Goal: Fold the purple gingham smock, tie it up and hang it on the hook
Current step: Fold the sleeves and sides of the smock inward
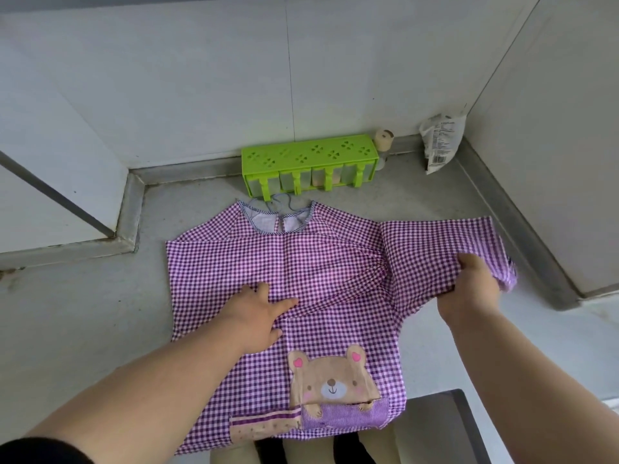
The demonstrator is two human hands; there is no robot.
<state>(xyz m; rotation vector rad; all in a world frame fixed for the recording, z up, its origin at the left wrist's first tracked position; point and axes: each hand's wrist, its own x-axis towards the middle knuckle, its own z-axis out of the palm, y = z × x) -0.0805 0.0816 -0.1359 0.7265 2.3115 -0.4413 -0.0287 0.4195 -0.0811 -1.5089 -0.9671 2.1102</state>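
Crowding the smock (301,262) collar: green rack (310,164), jar (383,142), packet (440,142).

Ahead of you, a bright green spice rack (310,162) stands on the grey bench (83,313), set against the back wall. You can see clover-shaped cut-outs in its top and several clear compartments along its front. Just beside its right end is a small jar with a beige lid (384,142). Further right, in the corner, a crumpled white printed packet (441,142) leans against the wall. At the lower right, a dark-framed panel (449,426) sits near the bench edge.
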